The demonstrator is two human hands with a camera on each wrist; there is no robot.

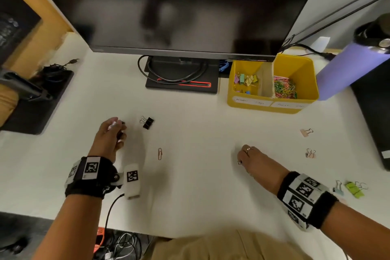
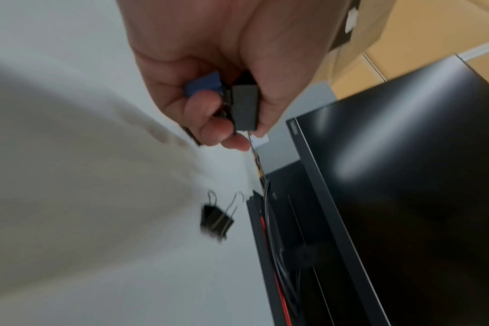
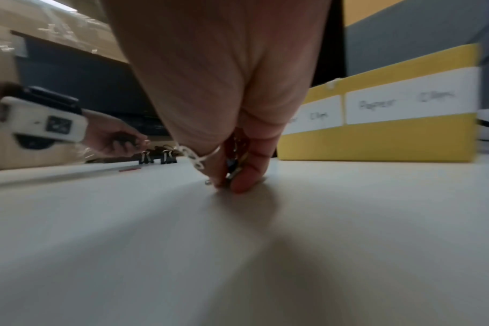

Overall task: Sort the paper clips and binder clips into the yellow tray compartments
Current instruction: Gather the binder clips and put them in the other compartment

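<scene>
My left hand [image 1: 121, 131] hovers over the desk's left side and grips a black binder clip [image 2: 244, 108] and a blue binder clip [image 2: 203, 85] in curled fingers. Two black binder clips [image 1: 147, 122] lie together just right of it, blurred in the left wrist view [image 2: 217, 218]. My right hand [image 1: 240, 160] points its fingertips down onto the desk and pinches a small clip [image 3: 233, 171] with metal parts; its kind is unclear. A pink paper clip [image 1: 160, 153] lies between the hands. The yellow tray [image 1: 272, 107] stands at the back right, with binder clips in its left compartment and paper clips in its right.
Two pink binder clips [image 1: 306, 132] [image 1: 310, 153] lie right of my right hand; a green one [image 1: 355, 189] and a light blue one [image 1: 338, 188] lie near that wrist. A monitor [image 1: 168, 6] on its stand [image 1: 181, 82] overhangs the back. A purple bottle [image 1: 348, 69] stands beside the tray.
</scene>
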